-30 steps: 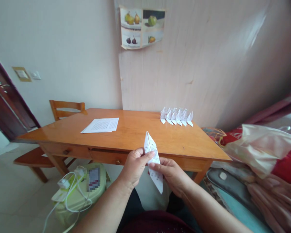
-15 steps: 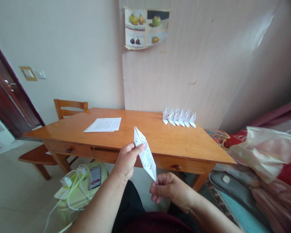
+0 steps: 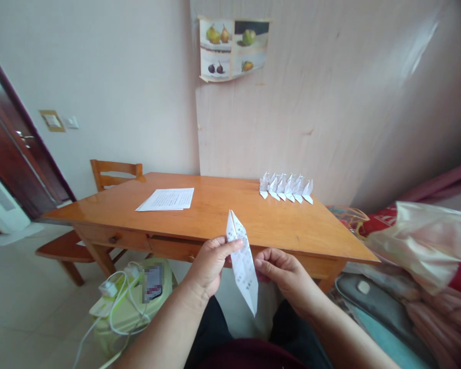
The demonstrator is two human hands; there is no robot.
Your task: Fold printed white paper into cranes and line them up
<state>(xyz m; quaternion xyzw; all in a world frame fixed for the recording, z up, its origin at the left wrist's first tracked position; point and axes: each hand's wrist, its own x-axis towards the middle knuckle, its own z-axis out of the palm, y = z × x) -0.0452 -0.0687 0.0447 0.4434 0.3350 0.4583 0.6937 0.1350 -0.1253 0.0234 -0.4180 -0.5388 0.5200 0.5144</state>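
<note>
"Where is the folded paper [image 3: 244, 271], seen from the table [image 3: 218, 218]?"

"Just in front of its near edge, held in the air. The piece is long and narrow, pointed at both ends, with small dark print; its upper point overlaps the tabletop in this view."

"Who has hold of it?"

"The person's left hand [image 3: 210, 260], at its left side: thumb pressed on the face, the other fingers closed behind it and partly hidden."

"And the right hand [image 3: 286, 269]?"

"Also before the table's near edge, by the paper's right side. Thumb and forefinger are drawn close together, the others curled; whether they pinch the edge or only sit beside it cannot be told."

"What rests on the table?"

"A row of folded paper pieces [image 3: 286, 188] stands near its far right corner, and printed sheets [image 3: 167, 200] lie toward its left end."

"And around it?"

"A wooden chair [image 3: 117, 167] by its far left corner, and a pale green container [image 3: 105, 342] with white cables in front of its left half."
</note>
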